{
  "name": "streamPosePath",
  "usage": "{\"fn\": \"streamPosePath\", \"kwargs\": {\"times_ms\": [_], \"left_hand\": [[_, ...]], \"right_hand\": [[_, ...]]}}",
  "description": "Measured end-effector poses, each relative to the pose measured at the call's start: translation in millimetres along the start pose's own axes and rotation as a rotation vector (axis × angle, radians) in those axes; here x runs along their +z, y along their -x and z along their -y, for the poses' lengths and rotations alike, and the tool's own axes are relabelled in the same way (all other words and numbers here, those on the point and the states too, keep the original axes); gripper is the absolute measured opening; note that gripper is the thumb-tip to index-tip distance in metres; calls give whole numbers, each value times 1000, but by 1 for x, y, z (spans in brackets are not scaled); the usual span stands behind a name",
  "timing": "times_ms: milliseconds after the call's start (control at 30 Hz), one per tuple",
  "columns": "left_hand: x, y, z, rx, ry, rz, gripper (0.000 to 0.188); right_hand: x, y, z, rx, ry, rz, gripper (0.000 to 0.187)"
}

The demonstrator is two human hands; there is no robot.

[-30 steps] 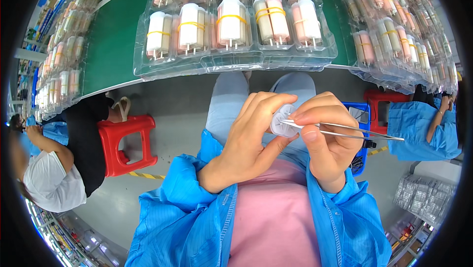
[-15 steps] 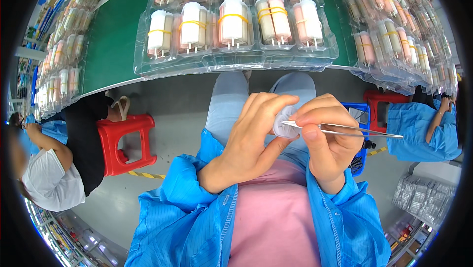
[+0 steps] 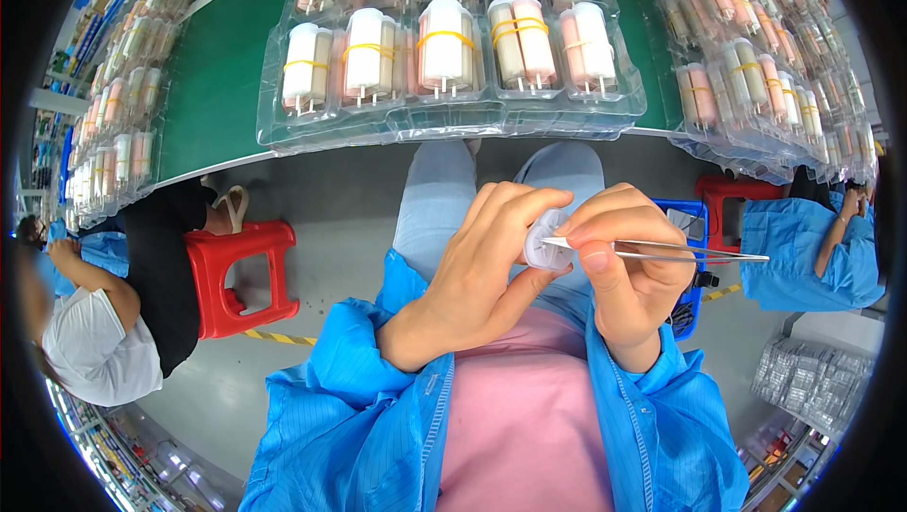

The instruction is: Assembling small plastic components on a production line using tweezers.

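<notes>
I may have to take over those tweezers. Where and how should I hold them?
Probably pinch the tweezers by their rear end, coming from the right: two slim arms meet there, beyond the right grip, while the tips point left at the round translucent plastic part in the left grip.

A green tabletop (image 3: pixel 222 77) bears clear plastic trays (image 3: pixel 416 125) at middle, left and right

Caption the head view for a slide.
Left hand holds a round translucent part while the right hand holds metal tweezers to it, a clear tray of banded cylinders beyond.
</notes>
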State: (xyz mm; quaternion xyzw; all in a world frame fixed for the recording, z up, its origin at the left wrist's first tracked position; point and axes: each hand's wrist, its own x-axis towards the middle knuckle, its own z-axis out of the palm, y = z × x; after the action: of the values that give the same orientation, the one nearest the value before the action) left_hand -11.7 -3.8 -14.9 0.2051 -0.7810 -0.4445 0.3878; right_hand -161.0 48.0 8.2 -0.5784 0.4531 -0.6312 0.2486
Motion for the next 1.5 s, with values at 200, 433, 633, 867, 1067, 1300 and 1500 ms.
{"fn": "streamPosePath", "kwargs": {"times_ms": [200, 433, 633, 867, 1067, 1300, 1500], "left_hand": [[1, 0, 2, 28, -9, -6, 50], [5, -4, 0, -4, -22, -137, 34], [14, -3, -3, -94, 2, -229, 24], [16, -4, -3, -105, -34, -271, 21], [16, -4, -1, -95, -75, -275, 21], [11, -5, 2, -23, -202, -249, 23], [12, -3, 4, -18, -250, -235, 25]], "right_hand": [[-2, -1, 0, -7, -21, 19, 10], [1, 0, 2, 11, -14, 56, 8], [4, 0, 1, 4, -33, 45, 8], [6, 0, 0, 29, -75, 46, 8], [7, 0, 3, 51, -36, 15, 9], [7, -12, 13, -121, 272, 158, 12], [5, -12, 12, -61, 231, 159, 13]]}}
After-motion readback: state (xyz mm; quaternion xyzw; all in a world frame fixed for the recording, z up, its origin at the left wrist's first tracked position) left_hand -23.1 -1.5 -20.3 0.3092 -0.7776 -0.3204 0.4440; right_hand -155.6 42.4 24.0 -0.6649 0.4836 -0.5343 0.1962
